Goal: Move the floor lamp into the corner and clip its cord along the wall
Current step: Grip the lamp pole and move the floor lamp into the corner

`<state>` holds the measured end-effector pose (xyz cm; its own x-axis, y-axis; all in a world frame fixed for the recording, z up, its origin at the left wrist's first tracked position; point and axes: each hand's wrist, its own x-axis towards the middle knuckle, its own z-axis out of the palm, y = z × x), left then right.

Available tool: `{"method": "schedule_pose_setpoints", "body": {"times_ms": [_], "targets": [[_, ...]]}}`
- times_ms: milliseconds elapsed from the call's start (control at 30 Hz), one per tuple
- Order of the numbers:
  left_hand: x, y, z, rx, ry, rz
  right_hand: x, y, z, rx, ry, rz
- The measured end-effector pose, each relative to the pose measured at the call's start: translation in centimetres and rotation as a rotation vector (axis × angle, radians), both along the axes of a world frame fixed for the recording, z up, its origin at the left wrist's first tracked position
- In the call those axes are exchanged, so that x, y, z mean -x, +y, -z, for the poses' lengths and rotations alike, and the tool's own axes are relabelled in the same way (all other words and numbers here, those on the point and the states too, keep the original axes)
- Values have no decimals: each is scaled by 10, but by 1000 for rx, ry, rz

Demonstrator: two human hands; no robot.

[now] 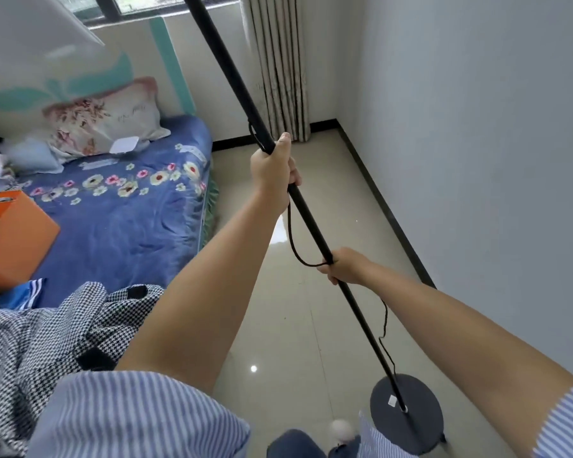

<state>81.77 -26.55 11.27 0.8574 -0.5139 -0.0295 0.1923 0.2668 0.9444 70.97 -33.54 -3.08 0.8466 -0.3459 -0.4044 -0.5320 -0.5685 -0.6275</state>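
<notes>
A black floor lamp pole (232, 71) slants from the top centre down to its round dark base (407, 414) at the lower right, over the tiled floor. My left hand (273, 170) grips the pole about midway. My right hand (346, 266) grips it lower down, together with a loop of the thin black cord (293, 239). The cord hangs in slack curves beside the pole and runs down towards the base. A white lampshade (30, 38), blurred, fills the upper left. The room corner (336, 122) lies ahead beside a striped curtain.
A bed with a blue flowered cover (129, 209) stands on the left, with a pillow, an orange box (10, 239) and a houndstooth garment on it. The curtain (278, 61) hangs by the window. A white wall with dark skirting (387, 209) runs along the right.
</notes>
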Motion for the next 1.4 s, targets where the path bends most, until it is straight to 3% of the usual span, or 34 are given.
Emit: {"method": "schedule_pose_setpoints", "body": {"times_ms": [533,767,1133,1400], "targets": [[-425,-190,0,3,-29,102,-418,-192,-11,-17,50,-1],[-570,-305,4,-30,-87,214,-559,-310,-12,-8,104,-13],[-786,-512,-15,-87,-154,232,-777,-517,-20,-15,20,-7],[-948,-647,8,-89,-148,353,-928,-642,-9,5,49,59]]}}
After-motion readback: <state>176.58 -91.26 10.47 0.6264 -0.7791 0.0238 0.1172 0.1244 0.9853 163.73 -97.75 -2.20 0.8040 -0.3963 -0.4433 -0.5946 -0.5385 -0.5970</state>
